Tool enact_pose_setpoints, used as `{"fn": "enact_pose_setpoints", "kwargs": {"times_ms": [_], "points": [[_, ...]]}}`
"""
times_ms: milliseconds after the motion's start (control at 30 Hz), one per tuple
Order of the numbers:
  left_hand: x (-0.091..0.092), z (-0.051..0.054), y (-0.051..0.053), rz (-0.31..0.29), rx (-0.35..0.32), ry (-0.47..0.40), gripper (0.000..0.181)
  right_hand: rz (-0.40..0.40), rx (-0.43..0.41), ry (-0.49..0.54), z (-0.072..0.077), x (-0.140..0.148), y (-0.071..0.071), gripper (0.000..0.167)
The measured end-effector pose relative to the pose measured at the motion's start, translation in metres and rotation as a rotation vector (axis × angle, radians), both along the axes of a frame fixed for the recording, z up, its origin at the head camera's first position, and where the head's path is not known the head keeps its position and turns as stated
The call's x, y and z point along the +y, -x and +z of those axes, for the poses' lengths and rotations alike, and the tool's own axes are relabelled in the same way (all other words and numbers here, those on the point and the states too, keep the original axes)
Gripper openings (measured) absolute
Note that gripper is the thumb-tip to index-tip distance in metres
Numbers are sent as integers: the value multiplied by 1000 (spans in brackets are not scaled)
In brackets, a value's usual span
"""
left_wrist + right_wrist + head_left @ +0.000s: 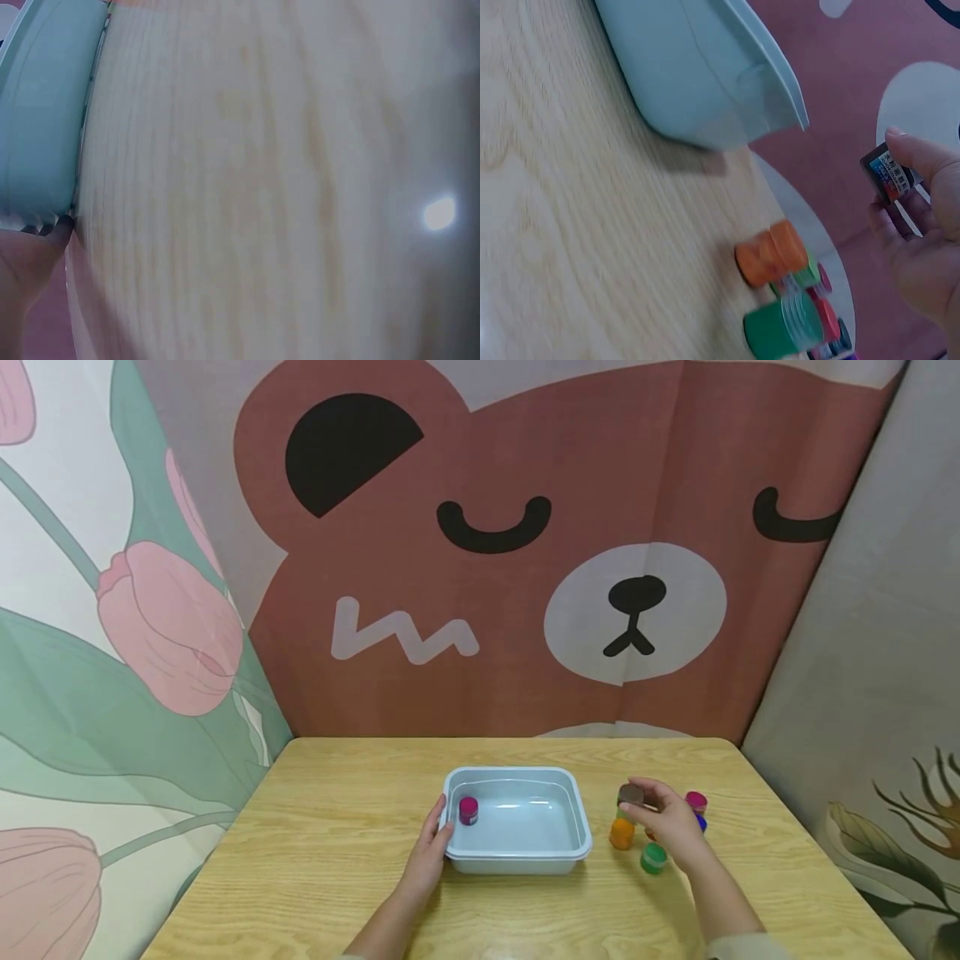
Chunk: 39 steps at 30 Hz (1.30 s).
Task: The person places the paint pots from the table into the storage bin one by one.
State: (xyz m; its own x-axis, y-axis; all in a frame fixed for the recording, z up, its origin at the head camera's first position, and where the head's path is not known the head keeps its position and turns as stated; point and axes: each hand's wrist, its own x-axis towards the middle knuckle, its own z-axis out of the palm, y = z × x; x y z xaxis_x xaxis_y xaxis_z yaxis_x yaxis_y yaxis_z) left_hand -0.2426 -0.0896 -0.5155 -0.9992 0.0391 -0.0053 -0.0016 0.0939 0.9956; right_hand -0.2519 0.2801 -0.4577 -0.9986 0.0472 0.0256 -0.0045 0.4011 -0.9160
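A pale blue plastic tub [517,854] stands on the table with a small magenta-lidded jar [468,811] inside at its left. My left hand [423,860] holds the tub's left edge, thumb near the front corner; the left wrist view shows only part of that hand [30,262]. To the right of the tub, my right hand [671,827] pinches a small dark brown paint jar [889,174] with a printed label, raised above the table. Below it stand an orange jar [621,833] and a green jar [653,858]. The right hand partly hides other jars.
Beyond the right hand are a magenta jar [696,802] and a blue jar [701,822]. A light green jar [808,274] shows behind the orange one in the right wrist view. The wooden table [315,860] ends at a printed bear curtain [510,610].
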Motion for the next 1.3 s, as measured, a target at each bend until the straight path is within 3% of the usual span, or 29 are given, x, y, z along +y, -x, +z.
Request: {"fn": "enact_pose_setpoints", "kwargs": {"times_ms": [200, 567, 800, 1300], "points": [[0, -1, 0, 1, 4, -2, 55, 41, -13, -26, 6, -19, 7, 66], [-1, -3, 0, -1, 6, 0, 56, 76, 25, 3, 11, -63, 24, 55], [0, -5, 2, -1, 3, -10, 56, 89, 25, 47, 10, -87, 33, 52], [-1, -1, 0, 2, 14, -6, 56, 103, 52, 40, 0, -136, 54, 48]]}}
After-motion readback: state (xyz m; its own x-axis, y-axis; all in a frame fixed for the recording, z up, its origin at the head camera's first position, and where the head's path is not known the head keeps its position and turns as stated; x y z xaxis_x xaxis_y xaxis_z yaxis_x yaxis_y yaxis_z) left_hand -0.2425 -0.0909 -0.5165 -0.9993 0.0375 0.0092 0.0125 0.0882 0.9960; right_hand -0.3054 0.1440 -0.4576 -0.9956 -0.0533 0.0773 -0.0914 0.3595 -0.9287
